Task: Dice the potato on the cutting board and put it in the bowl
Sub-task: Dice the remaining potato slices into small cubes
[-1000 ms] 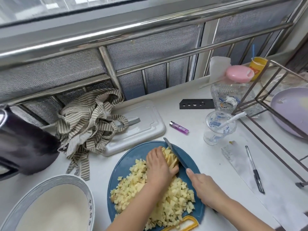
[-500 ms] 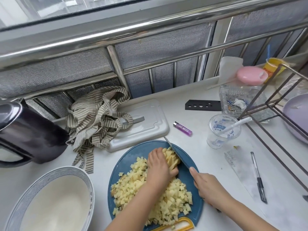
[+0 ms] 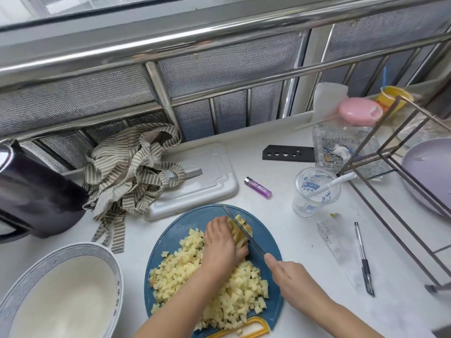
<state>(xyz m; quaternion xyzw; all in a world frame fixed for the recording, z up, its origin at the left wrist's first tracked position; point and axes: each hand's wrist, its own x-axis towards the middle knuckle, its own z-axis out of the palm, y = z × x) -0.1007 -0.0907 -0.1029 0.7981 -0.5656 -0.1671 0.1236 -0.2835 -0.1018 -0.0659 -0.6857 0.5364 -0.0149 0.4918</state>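
A round blue cutting board (image 3: 185,225) lies at the near middle of the counter, heaped with several pale potato dice (image 3: 241,289). My left hand (image 3: 220,242) curls over a bundle of potato strips (image 3: 240,230) at the board's far side and holds them down. My right hand (image 3: 290,276) grips the handle of a knife (image 3: 244,230), forefinger along its spine. The blade is set across the strips right beside my left fingers. A large white bowl (image 3: 80,250) with a blue patterned rim stands to the left of the board with nothing visible inside.
A striped cloth (image 3: 131,176) and white plastic board (image 3: 205,181) lie behind the cutting board, a dark kettle (image 3: 36,191) at far left. A purple lighter (image 3: 258,188), plastic cup (image 3: 316,191), pen (image 3: 363,258), black knife sheath (image 3: 288,153) and wire rack (image 3: 402,172) stand to the right.
The camera has drifted, so the scene sits further right in view. The knife blade has stepped a little along the strips toward my left fingers. Both hands keep their holds.
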